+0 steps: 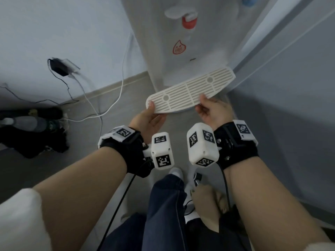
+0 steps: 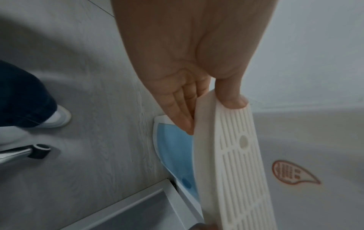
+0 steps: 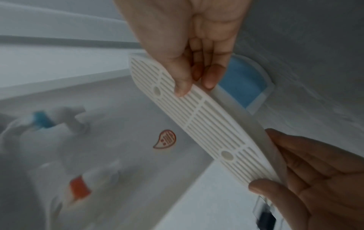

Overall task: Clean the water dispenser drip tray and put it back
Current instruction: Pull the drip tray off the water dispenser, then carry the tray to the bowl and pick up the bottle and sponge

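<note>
The white slotted drip tray cover (image 1: 190, 89) is held in the air, tilted, just in front of the water dispenser (image 1: 159, 42). My left hand (image 1: 152, 113) pinches its left end, thumb on top and fingers underneath (image 2: 183, 112). My right hand (image 1: 203, 105) pinches the front edge nearer the other end, thumb (image 3: 181, 87) on the slots. Under the cover, the blue basin (image 2: 173, 155) of the tray sits in the dispenser base; it also shows in the right wrist view (image 3: 242, 87). A red tap (image 1: 189, 21) and a blue tap (image 3: 42, 119) stick out above.
A grey panel (image 1: 290, 87) stands close on the right of the dispenser. On the left wall hangs a black charger (image 1: 58, 67) with cables trailing down to the floor. Dark bags (image 1: 30, 129) lie at the left. A metal leg (image 2: 23, 154) and my foot (image 1: 175, 172) are below.
</note>
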Tool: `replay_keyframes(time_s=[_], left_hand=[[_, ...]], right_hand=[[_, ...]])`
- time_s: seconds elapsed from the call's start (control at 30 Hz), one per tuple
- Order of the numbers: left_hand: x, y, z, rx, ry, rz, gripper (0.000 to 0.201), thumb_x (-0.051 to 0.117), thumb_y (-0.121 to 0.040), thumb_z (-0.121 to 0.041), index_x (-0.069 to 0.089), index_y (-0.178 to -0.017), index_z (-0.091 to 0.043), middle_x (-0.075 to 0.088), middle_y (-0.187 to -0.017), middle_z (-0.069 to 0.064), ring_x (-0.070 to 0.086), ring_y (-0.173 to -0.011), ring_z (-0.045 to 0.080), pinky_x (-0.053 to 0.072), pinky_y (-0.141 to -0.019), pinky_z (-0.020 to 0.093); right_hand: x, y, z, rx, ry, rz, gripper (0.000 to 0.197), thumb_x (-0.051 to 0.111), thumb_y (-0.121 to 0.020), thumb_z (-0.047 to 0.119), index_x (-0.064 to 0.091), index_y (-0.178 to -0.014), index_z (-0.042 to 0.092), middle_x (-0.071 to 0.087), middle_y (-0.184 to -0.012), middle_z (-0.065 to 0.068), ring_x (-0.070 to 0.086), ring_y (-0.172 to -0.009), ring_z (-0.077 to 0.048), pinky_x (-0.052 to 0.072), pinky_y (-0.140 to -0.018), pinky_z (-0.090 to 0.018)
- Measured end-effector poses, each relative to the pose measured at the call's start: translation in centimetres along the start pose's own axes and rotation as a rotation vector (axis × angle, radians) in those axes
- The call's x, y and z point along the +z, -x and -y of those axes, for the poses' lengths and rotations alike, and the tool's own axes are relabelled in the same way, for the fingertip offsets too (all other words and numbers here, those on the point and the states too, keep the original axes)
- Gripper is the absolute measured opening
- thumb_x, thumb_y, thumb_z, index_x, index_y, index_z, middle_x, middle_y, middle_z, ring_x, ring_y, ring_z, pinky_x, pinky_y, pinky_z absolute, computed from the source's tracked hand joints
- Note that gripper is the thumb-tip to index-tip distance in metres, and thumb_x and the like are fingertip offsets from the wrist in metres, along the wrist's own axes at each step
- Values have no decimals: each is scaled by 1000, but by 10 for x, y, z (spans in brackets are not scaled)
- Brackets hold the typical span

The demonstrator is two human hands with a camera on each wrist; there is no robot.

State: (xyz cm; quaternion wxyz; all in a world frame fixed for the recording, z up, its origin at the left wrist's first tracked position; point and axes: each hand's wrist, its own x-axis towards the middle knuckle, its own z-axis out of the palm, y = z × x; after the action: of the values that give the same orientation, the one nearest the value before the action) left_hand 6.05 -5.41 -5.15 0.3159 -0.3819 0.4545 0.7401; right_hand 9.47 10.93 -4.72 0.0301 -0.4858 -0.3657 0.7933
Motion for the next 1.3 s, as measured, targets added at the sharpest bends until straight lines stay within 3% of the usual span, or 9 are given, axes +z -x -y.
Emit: replay_keyframes(time_s=[0.13, 0.3, 0.47, 0.57, 0.67, 0.87, 1.03, 1.17, 1.3], left_hand=[[-53, 51, 1, 54, 43, -20, 27, 44, -94, -31, 55, -90, -7, 60, -86, 6, 60, -80, 16, 54, -62, 19], [-121, 123, -5, 190, 37, -53, 21, 42, -95, -30, 53, -97, -12, 60, -90, 4, 60, -82, 16, 53, -72, 20], [-204, 210, -26, 351, 76, -142, 24, 44, -95, -29, 54, -106, -10, 62, -91, 3, 63, -81, 16, 54, -66, 19], [-255, 262, -43, 435, 119, -249, 18, 46, -94, -27, 57, -93, -13, 62, -88, 5, 62, -79, 16, 53, -69, 21], [-304, 313, -57, 513, 150, -318, 21, 46, -93, -27, 57, -100, -10, 62, -88, 4, 61, -77, 15, 53, -66, 18], [-377, 405, -80, 631, 312, -449, 18, 48, -91, -27, 61, -85, -16, 66, -77, 0, 61, -67, 10, 50, -63, 20], [-430, 469, -93, 772, 468, -588, 19, 48, -91, -30, 62, -84, -20, 68, -66, -7, 63, -58, 6, 51, -62, 21], [-476, 504, -100, 847, 624, -759, 21, 48, -91, -32, 62, -81, -20, 65, -56, -10, 60, -55, 6, 52, -58, 19], [-522, 533, -92, 895, 807, -967, 33, 50, -91, -29, 70, -68, -17, 63, -52, -9, 59, -50, 6, 54, -59, 20]], right_hand=[[12, 64, -31, -18, 41, 35, 15, 66, -80, -3, 56, -70, 4, 63, -48, 2, 55, -40, -7, 49, -45, -16], [33, 146, -67, -10, 167, 105, 17, 64, -82, 0, 54, -70, 6, 60, -69, -7, 56, -46, -8, 50, -46, -16], [68, 230, -108, 1, 418, 255, 23, 71, -78, 10, 51, -69, 16, 58, -71, -2, 54, -57, -12, 49, -49, -21], [95, 275, -136, -19, 504, 278, 28, 73, -77, 15, 49, -91, 15, 57, -90, -4, 55, -68, -14, 52, -53, -27], [126, 319, -158, -53, 467, 328, 42, 68, -82, 21, 38, -112, 20, 58, -96, -1, 58, -74, -14, 54, -62, -36], [201, 401, -181, -134, 595, 669, 7, 59, -88, 18, 58, -92, 24, 70, -75, 5, 65, -64, -11, 55, -50, -26], [270, 472, -207, -141, 751, 997, 11, 57, -89, 19, 57, -100, 17, 64, -104, -10, 63, -86, -23, 58, -57, -30], [324, 516, -251, -100, 842, 1223, 9, 59, -88, 17, 56, -97, 17, 64, -96, -8, 63, -81, -21, 56, -53, -27], [370, 549, -309, 29, 1048, 1468, 14, 58, -88, 24, 56, -100, 17, 63, -94, -3, 62, -79, -17, 57, -60, -29]])
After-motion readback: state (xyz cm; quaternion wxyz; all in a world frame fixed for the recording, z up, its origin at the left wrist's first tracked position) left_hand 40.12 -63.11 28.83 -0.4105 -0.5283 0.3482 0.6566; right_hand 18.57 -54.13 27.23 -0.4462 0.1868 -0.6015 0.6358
